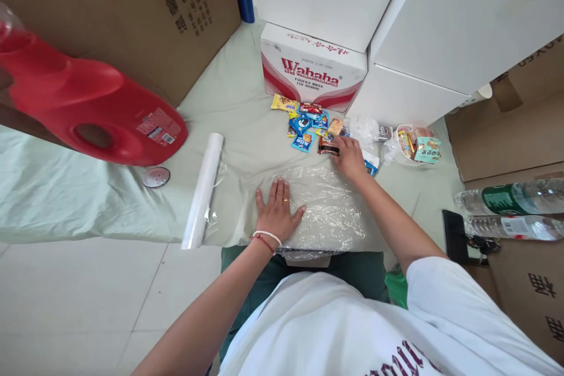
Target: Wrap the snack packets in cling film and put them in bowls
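Observation:
My left hand point(278, 208) lies flat and open on a sheet of clear plastic wrap point(326, 211) spread over the pale green cloth point(88, 188). My right hand point(350, 157) reaches forward into a pile of small snack packets point(304, 123), with its fingers closed on a dark packet point(328, 147). The roll of wrap point(203, 188) lies to the left of the sheet.
A red detergent jug point(88, 108) lies at the left with a round cap point(155, 177) beside it. A Wahaha carton point(311, 67) and white boxes point(462, 17) stand behind the snacks. A clear tub of snacks point(416, 144) and water bottles point(515, 197) are at the right.

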Available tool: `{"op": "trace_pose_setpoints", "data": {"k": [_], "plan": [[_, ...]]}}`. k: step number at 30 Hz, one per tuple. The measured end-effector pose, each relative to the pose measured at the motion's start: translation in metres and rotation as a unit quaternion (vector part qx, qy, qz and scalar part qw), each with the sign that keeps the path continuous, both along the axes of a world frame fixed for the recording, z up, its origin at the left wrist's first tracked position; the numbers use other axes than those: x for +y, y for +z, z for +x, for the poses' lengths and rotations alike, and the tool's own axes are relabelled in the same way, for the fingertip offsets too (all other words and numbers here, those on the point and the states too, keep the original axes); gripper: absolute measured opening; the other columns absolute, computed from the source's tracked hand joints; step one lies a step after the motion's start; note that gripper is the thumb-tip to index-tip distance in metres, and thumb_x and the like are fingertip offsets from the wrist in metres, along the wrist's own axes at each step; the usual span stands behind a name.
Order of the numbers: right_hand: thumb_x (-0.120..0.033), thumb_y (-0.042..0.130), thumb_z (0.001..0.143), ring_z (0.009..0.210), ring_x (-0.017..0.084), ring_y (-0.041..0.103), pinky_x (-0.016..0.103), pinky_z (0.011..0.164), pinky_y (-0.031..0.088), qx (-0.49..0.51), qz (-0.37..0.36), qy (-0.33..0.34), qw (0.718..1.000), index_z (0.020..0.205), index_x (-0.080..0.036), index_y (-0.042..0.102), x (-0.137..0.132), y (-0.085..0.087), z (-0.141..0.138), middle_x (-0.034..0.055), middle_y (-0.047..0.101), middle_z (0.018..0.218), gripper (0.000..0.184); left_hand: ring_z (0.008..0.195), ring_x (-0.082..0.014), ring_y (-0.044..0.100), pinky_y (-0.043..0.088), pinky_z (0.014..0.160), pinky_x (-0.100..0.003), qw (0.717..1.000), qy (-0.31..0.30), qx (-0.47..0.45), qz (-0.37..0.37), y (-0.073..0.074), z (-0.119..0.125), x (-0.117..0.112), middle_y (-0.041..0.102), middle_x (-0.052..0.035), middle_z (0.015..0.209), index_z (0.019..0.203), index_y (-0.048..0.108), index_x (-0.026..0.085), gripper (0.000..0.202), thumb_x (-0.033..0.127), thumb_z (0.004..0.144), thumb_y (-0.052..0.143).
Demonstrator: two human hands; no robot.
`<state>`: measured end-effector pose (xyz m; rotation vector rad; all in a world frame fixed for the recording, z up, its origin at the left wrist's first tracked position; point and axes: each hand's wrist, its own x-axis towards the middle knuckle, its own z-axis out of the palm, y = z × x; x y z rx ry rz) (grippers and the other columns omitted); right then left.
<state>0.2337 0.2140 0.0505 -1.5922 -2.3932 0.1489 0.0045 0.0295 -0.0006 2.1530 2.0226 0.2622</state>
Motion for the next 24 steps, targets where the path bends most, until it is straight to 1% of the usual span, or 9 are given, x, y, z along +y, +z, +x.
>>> {"op": "trace_pose_setpoints", "data": {"k": [2, 4, 7, 11, 14, 16, 19, 22, 24], "plan": [[-0.025, 0.059, 0.089, 0.139, 0.039, 0.038, 0.057, 0.117, 0.031, -0.029, -0.016, 0.015, 0.999, 0.151, -0.011, 0.052, 0.024, -0.006, -0.005, 0.02, 0.056, 0.148, 0.065, 0.161, -0.0347, 0.018, -0.003, 0.127, -0.07, 1.0, 0.001, -0.003, -0.002, 0.0, 0.0, 0.0, 0.019, -0.0202, 0.172, 0.165, 0.023, 0.007, 0.085, 0.062, 0.101, 0.034], [-0.024, 0.059, 0.088, 0.138, 0.039, 0.039, 0.057, 0.118, 0.028, -0.048, -0.014, 0.025, 0.998, 0.142, -0.011, 0.061, 0.036, -0.008, -0.003, 0.021, 0.062, 0.139, 0.055, 0.162, -0.0341, 0.017, -0.004, 0.127, -0.07, 1.0, 0.0, -0.005, -0.004, 0.0, -0.001, 0.0, 0.018, -0.0201, 0.172, 0.165, 0.023, 0.006, 0.087, 0.063, 0.101, 0.034], [-0.025, 0.059, 0.088, 0.132, 0.038, 0.044, 0.056, 0.114, 0.033, -0.034, 0.031, 0.011, 0.999, 0.13, -0.014, 0.068, 0.034, 0.006, 0.012, 0.0205, 0.064, 0.129, 0.043, 0.162, -0.0333, 0.016, -0.005, 0.126, -0.069, 1.0, 0.0, -0.006, -0.01, 0.001, -0.001, 0.0, 0.017, -0.0202, 0.172, 0.164, 0.023, 0.004, 0.088, 0.064, 0.101, 0.033], [-0.037, 0.059, 0.093, 0.125, 0.036, 0.049, 0.056, 0.11, 0.039, 0.057, 0.097, -0.007, 0.994, 0.135, -0.018, 0.062, -0.008, 0.049, 0.027, 0.0166, 0.062, 0.128, 0.046, 0.162, -0.0329, 0.015, -0.005, 0.127, -0.07, 1.0, -0.001, -0.006, -0.013, 0.003, -0.001, 0.0, 0.016, -0.0196, 0.173, 0.164, 0.023, 0.005, 0.085, 0.062, 0.101, 0.032], [-0.039, 0.058, 0.097, 0.127, 0.034, 0.05, 0.055, 0.111, 0.04, 0.095, 0.033, 0.106, 0.989, 0.138, -0.024, 0.059, -0.065, 0.067, 0.015, 0.0127, 0.063, 0.129, 0.043, 0.162, -0.0326, 0.016, -0.003, 0.126, -0.07, 1.0, -0.003, -0.005, -0.01, 0.003, -0.001, 0.0, 0.017, -0.0196, 0.173, 0.164, 0.024, 0.006, 0.081, 0.059, 0.103, 0.029], [-0.033, 0.059, 0.097, 0.135, 0.033, 0.046, 0.055, 0.115, 0.038, 0.095, -0.029, 0.169, 0.981, 0.138, -0.024, 0.06, -0.102, 0.059, 0.001, 0.0125, 0.065, 0.128, 0.041, 0.162, -0.0322, 0.018, -0.002, 0.126, -0.07, 1.0, -0.002, -0.004, -0.008, 0.002, -0.001, 0.0, 0.018, -0.0199, 0.172, 0.164, 0.024, 0.006, 0.077, 0.054, 0.104, 0.025], [-0.022, 0.06, 0.094, 0.14, 0.034, 0.043, 0.06, 0.12, 0.03, 0.047, -0.098, 0.165, 0.98, 0.141, -0.024, 0.06, -0.14, 0.026, -0.014, 0.0142, 0.065, 0.128, 0.046, 0.161, -0.0316, 0.019, -0.001, 0.127, -0.069, 1.0, 0.0, -0.002, -0.004, 0.002, 0.0, 0.001, 0.02, -0.0199, 0.172, 0.165, 0.024, 0.007, 0.073, 0.05, 0.105, 0.022], [-0.023, 0.062, 0.094, 0.145, 0.035, 0.039, 0.063, 0.123, 0.025, 0.006, -0.144, 0.138, 0.98, 0.147, -0.024, 0.057, -0.153, -0.003, -0.011, 0.0155, 0.061, 0.137, 0.053, 0.161, -0.0319, 0.021, 0.001, 0.127, -0.069, 1.0, 0.006, 0.002, -0.001, 0.001, 0.001, 0.001, 0.022, -0.0197, 0.172, 0.165, 0.023, 0.008, 0.073, 0.049, 0.105, 0.024], [-0.032, 0.063, 0.096, 0.146, 0.035, 0.038, 0.061, 0.122, 0.029, 0.028, -0.155, 0.145, 0.977, 0.15, -0.024, 0.053, -0.149, -0.011, 0.0, 0.0157, 0.059, 0.142, 0.056, 0.161, -0.0325, 0.021, 0.002, 0.127, -0.069, 1.0, 0.01, 0.004, -0.001, 0.001, 0.002, 0.002, 0.023, -0.02, 0.171, 0.165, 0.023, 0.008, 0.074, 0.05, 0.104, 0.026]]}}
